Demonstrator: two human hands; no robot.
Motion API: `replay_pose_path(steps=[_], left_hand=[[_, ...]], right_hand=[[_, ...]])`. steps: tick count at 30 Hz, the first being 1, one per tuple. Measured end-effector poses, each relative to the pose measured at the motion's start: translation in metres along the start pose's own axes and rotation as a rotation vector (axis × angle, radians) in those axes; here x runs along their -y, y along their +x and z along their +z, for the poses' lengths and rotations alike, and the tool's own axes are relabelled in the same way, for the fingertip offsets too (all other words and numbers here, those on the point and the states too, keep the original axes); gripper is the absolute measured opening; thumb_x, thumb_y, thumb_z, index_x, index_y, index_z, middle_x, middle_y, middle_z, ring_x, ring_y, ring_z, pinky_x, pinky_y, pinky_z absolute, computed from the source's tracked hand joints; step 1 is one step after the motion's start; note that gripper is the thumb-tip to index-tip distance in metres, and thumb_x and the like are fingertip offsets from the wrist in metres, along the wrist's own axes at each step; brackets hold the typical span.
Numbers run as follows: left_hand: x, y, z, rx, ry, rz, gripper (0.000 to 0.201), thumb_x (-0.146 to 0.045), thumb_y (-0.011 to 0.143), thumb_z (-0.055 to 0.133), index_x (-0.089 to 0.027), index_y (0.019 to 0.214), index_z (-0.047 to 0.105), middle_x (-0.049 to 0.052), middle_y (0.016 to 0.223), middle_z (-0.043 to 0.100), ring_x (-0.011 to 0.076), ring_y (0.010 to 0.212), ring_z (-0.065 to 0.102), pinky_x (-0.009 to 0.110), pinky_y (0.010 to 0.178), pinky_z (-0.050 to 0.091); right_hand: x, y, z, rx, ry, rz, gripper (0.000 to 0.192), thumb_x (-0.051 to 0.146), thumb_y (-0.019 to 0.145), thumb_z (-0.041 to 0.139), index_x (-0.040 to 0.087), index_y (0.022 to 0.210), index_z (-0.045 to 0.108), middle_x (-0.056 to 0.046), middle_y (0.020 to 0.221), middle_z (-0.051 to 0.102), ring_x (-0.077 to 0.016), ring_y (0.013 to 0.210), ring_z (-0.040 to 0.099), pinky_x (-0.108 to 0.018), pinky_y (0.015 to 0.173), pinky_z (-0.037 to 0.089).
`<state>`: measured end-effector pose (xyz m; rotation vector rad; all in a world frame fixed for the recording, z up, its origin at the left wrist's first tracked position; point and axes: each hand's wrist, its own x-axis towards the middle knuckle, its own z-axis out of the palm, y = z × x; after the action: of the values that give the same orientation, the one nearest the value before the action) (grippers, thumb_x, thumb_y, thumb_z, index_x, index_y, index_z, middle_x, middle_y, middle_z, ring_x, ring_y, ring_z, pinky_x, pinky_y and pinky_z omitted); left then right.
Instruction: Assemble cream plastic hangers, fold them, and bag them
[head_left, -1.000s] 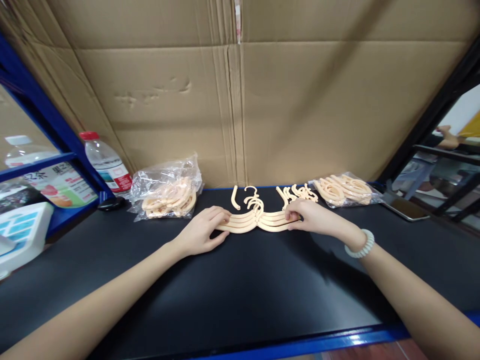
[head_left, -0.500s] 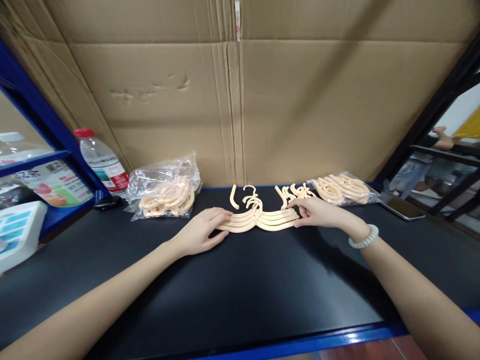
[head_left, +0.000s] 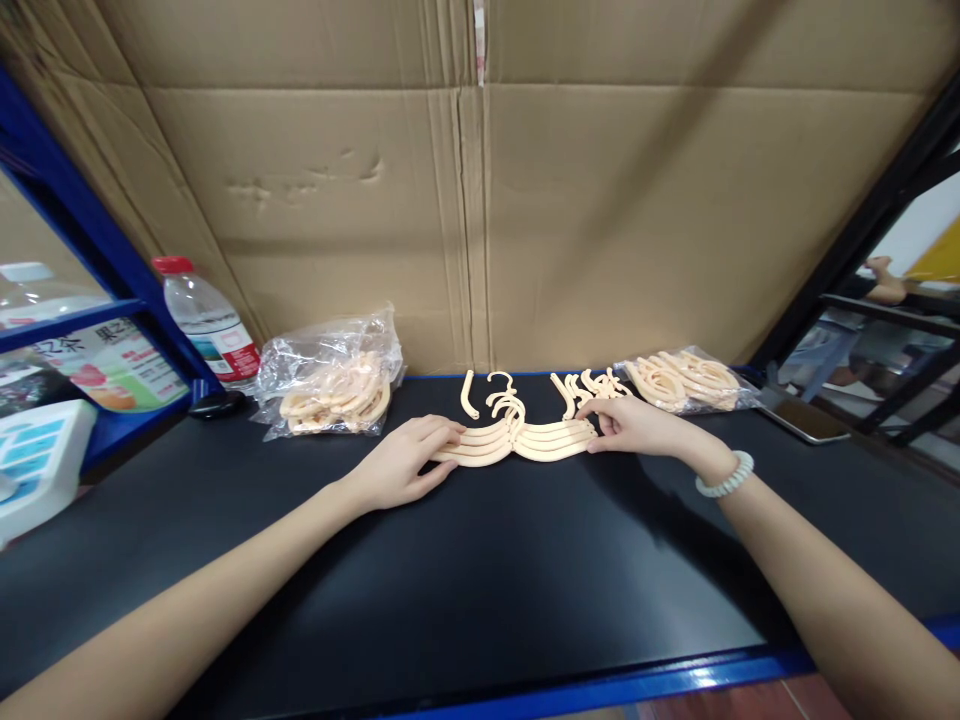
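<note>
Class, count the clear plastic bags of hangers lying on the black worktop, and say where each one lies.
2. One bag lies back left, beside the water bottle. The other bag lies back right, beyond the right hand. None seems hidden.

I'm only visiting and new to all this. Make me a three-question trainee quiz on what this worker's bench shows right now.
1. True or false: both hands touch the stack of peach plastic hangers.
2. Which wrist wears the white beaded bracelet?
3. The clear plastic water bottle with a red cap stands: A) far left, B) far right, C) bench centre?

Key:
1. True: left hand on one end, right hand on the other.
2. Right.
3. A, left of a clear plastic bag of hangers on the black bench.
</note>
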<state>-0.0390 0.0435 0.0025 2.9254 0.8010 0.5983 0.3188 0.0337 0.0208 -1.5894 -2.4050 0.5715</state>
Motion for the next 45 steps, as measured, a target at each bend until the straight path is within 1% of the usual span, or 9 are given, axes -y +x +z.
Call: replay_pose_path(steps=[12,19,23,26,30,33,37,40,45], left_hand=[[-0.001,-0.001,0.000,-0.020,-0.013,-0.028,0.011,-0.024,0.089,0.048,-0.020,0.098,0.053,0.010,0.116,0.062,0.0239,0.108,0.057,0.039,0.091,0.046],[0.000,-0.002,0.000,-0.018,0.001,-0.025,0.022,-0.023,0.089,0.048,-0.020,0.111,0.049,0.010,0.114,0.061,0.0230,0.109,0.056,0.038,0.094,0.045],[0.001,-0.003,0.001,-0.044,-0.011,-0.038,0.023,-0.023,0.089,0.049,-0.020,0.112,0.050,0.010,0.113,0.061,0.0231,0.107,0.057,0.039,0.093,0.046],[0.004,-0.004,0.002,-0.127,-0.068,-0.085,0.022,-0.024,0.089,0.049,-0.020,0.110,0.052,0.009,0.111,0.061,0.0220,0.103,0.058,0.037,0.090,0.048],[0.009,-0.004,0.003,-0.268,-0.110,-0.198,0.018,-0.026,0.090,0.047,-0.019,0.105,0.054,0.006,0.103,0.064,0.0207,0.096,0.061,0.036,0.086,0.050],[0.011,-0.004,0.003,-0.322,-0.113,-0.239,0.016,-0.026,0.089,0.046,-0.020,0.100,0.056,0.005,0.098,0.065,0.0206,0.093,0.063,0.037,0.084,0.050],[0.009,-0.002,0.002,-0.336,-0.114,-0.247,0.015,-0.026,0.088,0.046,-0.020,0.096,0.057,0.004,0.093,0.066,0.0200,0.088,0.063,0.036,0.080,0.050],[0.008,-0.002,0.002,-0.316,-0.104,-0.277,0.015,-0.026,0.087,0.045,-0.020,0.094,0.056,0.004,0.091,0.066,0.0192,0.085,0.063,0.034,0.078,0.050],[0.013,0.005,-0.002,-0.263,-0.078,-0.343,0.014,-0.026,0.085,0.046,-0.020,0.091,0.056,0.003,0.089,0.066,0.0192,0.085,0.063,0.034,0.078,0.050]], right_hand=[[0.003,0.000,0.002,-0.015,-0.003,-0.014,0.041,0.032,0.077,0.066,0.014,0.113,0.060,0.003,0.062,0.053,-0.0128,0.055,0.047,-0.025,0.054,0.034],[-0.001,0.000,0.003,-0.026,-0.019,-0.023,0.042,0.035,0.076,0.067,0.016,0.114,0.062,0.003,0.063,0.054,-0.0125,0.055,0.048,-0.024,0.051,0.031],[-0.001,0.000,0.000,-0.040,-0.018,-0.006,0.043,0.037,0.076,0.066,0.014,0.113,0.064,0.002,0.063,0.055,-0.0128,0.054,0.047,-0.024,0.051,0.032],[0.002,-0.001,-0.004,-0.100,-0.010,-0.026,0.037,0.036,0.080,0.060,0.012,0.108,0.065,0.001,0.062,0.055,-0.0131,0.055,0.047,-0.024,0.053,0.033],[0.003,-0.001,-0.006,-0.223,0.004,-0.045,0.031,0.035,0.082,0.053,0.012,0.097,0.066,0.001,0.059,0.054,-0.0131,0.055,0.047,-0.025,0.054,0.035],[-0.002,0.000,-0.004,-0.316,0.015,-0.037,0.027,0.035,0.083,0.052,0.014,0.091,0.067,0.001,0.058,0.055,-0.0136,0.054,0.049,-0.025,0.054,0.035],[-0.012,0.004,0.002,-0.420,0.067,-0.047,0.022,0.034,0.082,0.052,0.016,0.080,0.064,-0.001,0.063,0.060,-0.0150,0.058,0.053,-0.026,0.056,0.037],[-0.018,0.007,0.006,-0.458,0.083,-0.039,0.020,0.035,0.080,0.053,0.017,0.081,0.061,-0.001,0.064,0.059,-0.0150,0.058,0.053,-0.026,0.055,0.039],[-0.013,0.017,0.005,-0.513,0.094,-0.040,0.019,0.036,0.077,0.056,0.018,0.081,0.054,-0.003,0.072,0.061,-0.0152,0.063,0.056,-0.026,0.060,0.042]])
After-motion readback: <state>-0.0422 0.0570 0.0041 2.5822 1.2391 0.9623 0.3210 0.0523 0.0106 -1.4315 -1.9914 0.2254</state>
